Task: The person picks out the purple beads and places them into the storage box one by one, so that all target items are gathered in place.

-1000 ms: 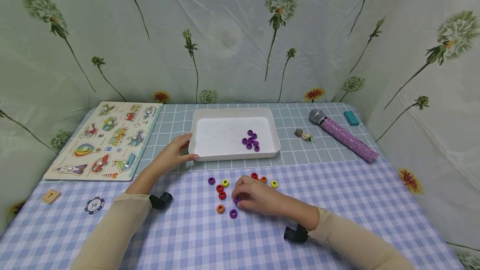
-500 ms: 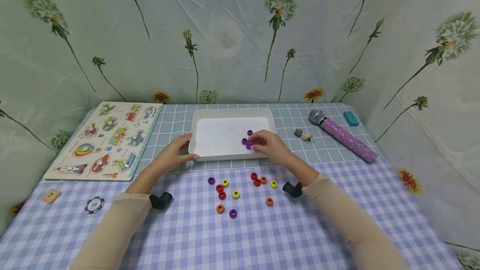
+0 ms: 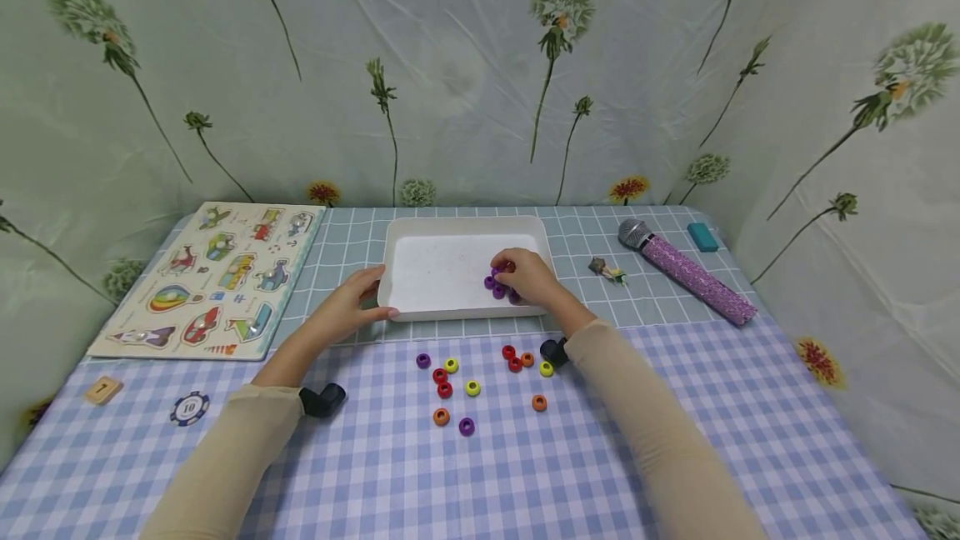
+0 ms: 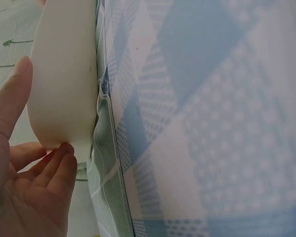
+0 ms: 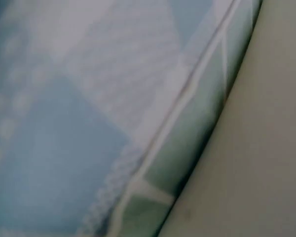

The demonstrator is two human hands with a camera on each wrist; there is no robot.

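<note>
My left hand [image 3: 351, 303] grips the near left corner of a white tray [image 3: 442, 314]. In the left wrist view the thumb [image 4: 20, 81] lies along the rim and the fingertips press the tray's outer wall [image 4: 64, 89]. My right hand [image 3: 531, 280] is inside the tray at its right side, a purple bead [image 3: 496, 271] between thumb and fingertips. Beneath it sits a group of purple beads [image 3: 498, 292], partly hidden by the hand. The right wrist view shows only cloth and the tray's wall [image 5: 256, 148], with no hand in it.
Nearer me on the checked cloth lie loose beads: purple [image 3: 467, 426], red [image 3: 445, 390], yellow [image 3: 472, 388] and orange [image 3: 539, 402]. A picture puzzle board [image 3: 213, 282] is left, near a wooden tile [image 3: 103, 391] and poker chip [image 3: 190, 409]. A glittery microphone [image 3: 690, 273], small figurine [image 3: 606, 270] and teal block [image 3: 702, 237] are right.
My right hand picked up a purple bead from the cloth and carried it forward into the tray, then shifted slightly farther back. My left hand has stayed on the tray's corner.
</note>
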